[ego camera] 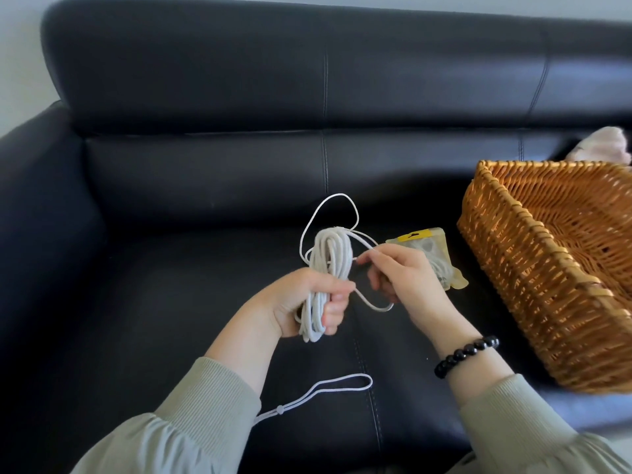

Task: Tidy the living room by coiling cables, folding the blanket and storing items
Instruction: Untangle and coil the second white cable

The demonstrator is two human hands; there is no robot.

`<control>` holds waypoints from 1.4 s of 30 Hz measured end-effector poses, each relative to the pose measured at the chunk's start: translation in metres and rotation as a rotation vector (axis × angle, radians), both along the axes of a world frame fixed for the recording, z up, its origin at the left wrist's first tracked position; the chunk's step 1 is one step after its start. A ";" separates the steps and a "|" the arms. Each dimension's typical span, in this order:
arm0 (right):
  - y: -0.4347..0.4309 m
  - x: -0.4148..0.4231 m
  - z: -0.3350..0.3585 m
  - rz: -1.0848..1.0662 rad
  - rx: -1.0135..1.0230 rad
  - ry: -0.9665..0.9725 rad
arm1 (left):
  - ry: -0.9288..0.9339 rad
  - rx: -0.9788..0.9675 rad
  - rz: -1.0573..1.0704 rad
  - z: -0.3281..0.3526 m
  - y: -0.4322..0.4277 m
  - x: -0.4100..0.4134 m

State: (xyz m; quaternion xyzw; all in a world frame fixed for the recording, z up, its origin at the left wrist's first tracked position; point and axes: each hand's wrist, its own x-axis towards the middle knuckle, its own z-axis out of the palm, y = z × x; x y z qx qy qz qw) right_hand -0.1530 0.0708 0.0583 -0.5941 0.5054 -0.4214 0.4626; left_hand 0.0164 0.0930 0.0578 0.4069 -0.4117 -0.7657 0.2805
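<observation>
Two soft, ribbed, grey-green sleeves [191,422] come in from the near edge. A thin white drawstring [328,388] with a small bead on it hangs between them in a long flat loop.

The left hand [307,299] is curled tight round a thick bunch of white cable [328,258]. The bunch stands up tall in the fist, above the middle of the sofa seat. One loose loop sticks up from the top, far side. Another loop droops low under the right hand [407,278], which pinches a single strand just right of the bunch. A bracelet [468,354] of round, shiny black beads sits on that wrist.

The sofa [205,165] is smooth black leather with stitched lines. On the right of the seat sits an orange-brown wicker basket [513,268], square and bumpy. A crinkly see-through plastic pouch [420,237] with a yellow top lies between the basket and the right hand. Behind the basket peeks something pale pink and fluffy [605,145], maybe a blanket, but it is too blurry to tell.
</observation>
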 end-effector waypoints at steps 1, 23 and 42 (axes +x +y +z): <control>-0.001 -0.001 -0.001 -0.030 0.006 0.005 | 0.040 0.008 0.056 -0.001 -0.001 0.002; 0.016 0.011 -0.001 0.085 -0.190 0.303 | 0.380 0.129 0.890 -0.004 -0.006 -0.013; 0.028 0.022 -0.006 0.328 -0.337 0.833 | 0.391 0.276 1.190 -0.001 -0.015 0.000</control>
